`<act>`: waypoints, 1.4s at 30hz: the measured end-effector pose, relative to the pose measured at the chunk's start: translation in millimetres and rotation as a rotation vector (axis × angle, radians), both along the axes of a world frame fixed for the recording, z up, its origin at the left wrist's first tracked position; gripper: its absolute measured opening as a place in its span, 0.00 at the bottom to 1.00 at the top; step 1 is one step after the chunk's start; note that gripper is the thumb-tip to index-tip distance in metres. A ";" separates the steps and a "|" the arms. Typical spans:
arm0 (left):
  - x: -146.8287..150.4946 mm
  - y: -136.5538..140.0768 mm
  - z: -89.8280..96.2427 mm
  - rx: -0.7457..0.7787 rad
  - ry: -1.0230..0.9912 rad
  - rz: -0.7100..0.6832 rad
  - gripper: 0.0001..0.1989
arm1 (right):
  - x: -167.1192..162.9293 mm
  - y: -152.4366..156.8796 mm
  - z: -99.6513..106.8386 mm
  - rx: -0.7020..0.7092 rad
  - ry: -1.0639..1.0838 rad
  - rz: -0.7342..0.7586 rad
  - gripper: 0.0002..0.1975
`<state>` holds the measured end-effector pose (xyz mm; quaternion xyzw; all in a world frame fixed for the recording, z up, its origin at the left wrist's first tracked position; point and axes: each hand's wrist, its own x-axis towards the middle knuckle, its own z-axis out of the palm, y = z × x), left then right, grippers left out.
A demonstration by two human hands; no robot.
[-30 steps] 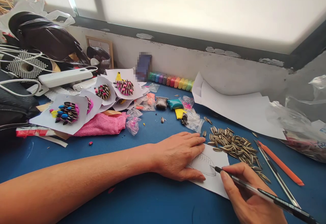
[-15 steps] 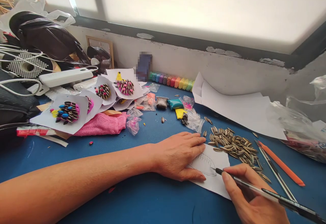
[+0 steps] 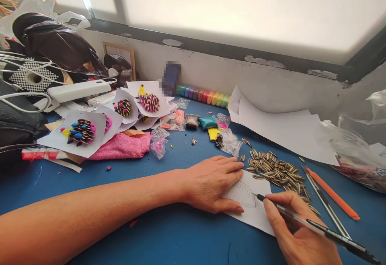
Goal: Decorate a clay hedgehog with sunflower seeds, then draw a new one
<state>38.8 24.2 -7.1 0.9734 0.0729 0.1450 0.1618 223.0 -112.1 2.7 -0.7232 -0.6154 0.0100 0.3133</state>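
Note:
My left hand (image 3: pixel 215 184) lies flat on a small sheet of white paper (image 3: pixel 256 218), fingers stretched out. On that sheet a rounded outline (image 3: pixel 245 192) is drawn, with rows of small marks inside; part of it is hidden under my fingers. My right hand (image 3: pixel 301 224) grips a pen (image 3: pixel 301 220) with a clear barrel and black ends. Its tip touches or hovers just over the right side of the outline; I cannot tell which. A pile of striped sunflower seeds (image 3: pixel 280 170) lies just beyond the paper, partly over its far edge.
Right of the seeds lie a second pen (image 3: pixel 325 202) and an orange plastic tool (image 3: pixel 331 192). Beyond are white sheets (image 3: pixel 280 132) and small clay packets (image 3: pixel 208 122). Leftward, seed-covered figures on paper (image 3: pixel 81 132) rest by a pink cloth (image 3: pixel 120 146). A plastic bag (image 3: pixel 356 148) sits far right.
The pen tip has moved slightly up and right along the outline, and a further curved line shows at its right end. My left hand stays in place.

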 end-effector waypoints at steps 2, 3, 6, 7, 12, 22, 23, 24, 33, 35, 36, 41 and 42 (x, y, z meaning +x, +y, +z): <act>0.4 -0.1 -0.1 0.000 -0.003 -0.001 0.36 | 0.8 0.2 -0.8 0.016 -0.015 0.014 0.08; 0.5 -0.2 -0.3 0.001 -0.003 0.000 0.36 | 1.4 0.2 -1.1 0.031 -0.026 0.023 0.08; 0.4 -0.1 -1.0 0.004 -0.002 0.003 0.36 | 3.2 -0.7 -1.1 0.069 -0.069 0.052 0.07; 0.2 0.1 -1.2 0.005 0.001 0.004 0.36 | 3.7 -1.0 -0.8 0.073 -0.078 0.059 0.07; -0.4 0.9 -0.8 0.012 0.019 0.011 0.36 | -0.9 -1.6 0.2 0.064 -0.025 0.036 0.07; 0.2 0.5 -0.1 0.025 0.010 0.007 0.36 | -27.5 -4.4 -0.1 0.043 0.262 -0.133 0.06; 0.3 0.7 -0.1 0.026 0.007 0.006 0.36 | -23.9 -3.8 -0.4 0.048 0.233 -0.122 0.06; 0.4 0.8 -0.2 0.026 0.003 0.006 0.36 | -19.4 -3.1 -0.6 0.053 0.188 -0.097 0.06; -0.5 -0.2 -0.1 0.021 0.001 0.007 0.35 | -10.6 -2.6 0.1 0.064 0.066 -0.007 0.07; -0.6 0.3 0.4 0.022 0.009 0.009 0.34 | -15.3 -3.8 -0.1 0.063 0.147 -0.077 0.07; -0.6 0.5 0.5 0.023 0.011 0.010 0.34 | -16.3 -4.0 0.0 0.056 0.166 -0.094 0.07; -1.0 0.1 -0.8 0.019 0.009 0.013 0.35 | -16.8 -3.7 2.2 -0.003 0.157 -0.067 0.08; -1.2 -0.1 -1.0 0.018 0.009 0.013 0.35 | -18.7 -3.8 2.8 0.013 0.193 -0.096 0.08</act>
